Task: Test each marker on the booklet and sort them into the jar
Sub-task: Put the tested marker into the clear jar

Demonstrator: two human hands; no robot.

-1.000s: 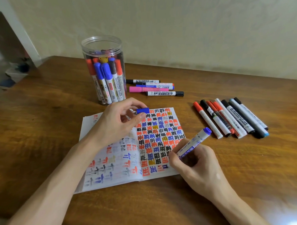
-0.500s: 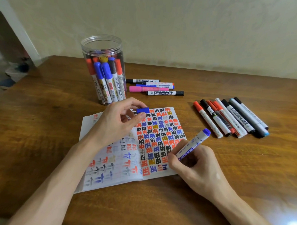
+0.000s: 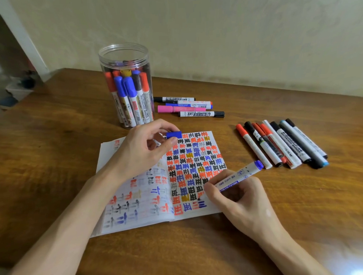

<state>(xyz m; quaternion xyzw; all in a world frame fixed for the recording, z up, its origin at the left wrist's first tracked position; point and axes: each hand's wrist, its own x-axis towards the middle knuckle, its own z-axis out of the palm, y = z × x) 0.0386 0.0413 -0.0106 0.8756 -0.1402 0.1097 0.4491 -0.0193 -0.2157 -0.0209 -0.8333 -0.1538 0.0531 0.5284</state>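
- Right hand [image 3: 240, 199] grips a blue marker [image 3: 238, 177], tip on the open booklet [image 3: 163, 183].
- Left hand [image 3: 144, 151] pinches the blue cap [image 3: 173, 135] above the page.
- Clear jar [image 3: 126, 85], behind the booklet, holds upright blue, red, brown and yellow-capped markers.
- Loose markers [image 3: 279, 144] lie to the right on the wooden table [image 3: 53, 131].

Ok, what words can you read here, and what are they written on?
"WHITEBOARD MARKER": on a white marker in the jar.
"WHITEBOARD MARKER": upside down, on the black-capped marker lying beside the jar.
"WHITEBOARD MARKER": on a white-barrelled marker in the right row.
Blue marker in the right hand: print too blurred to read.
Booklet: painted test marks, no readable words.
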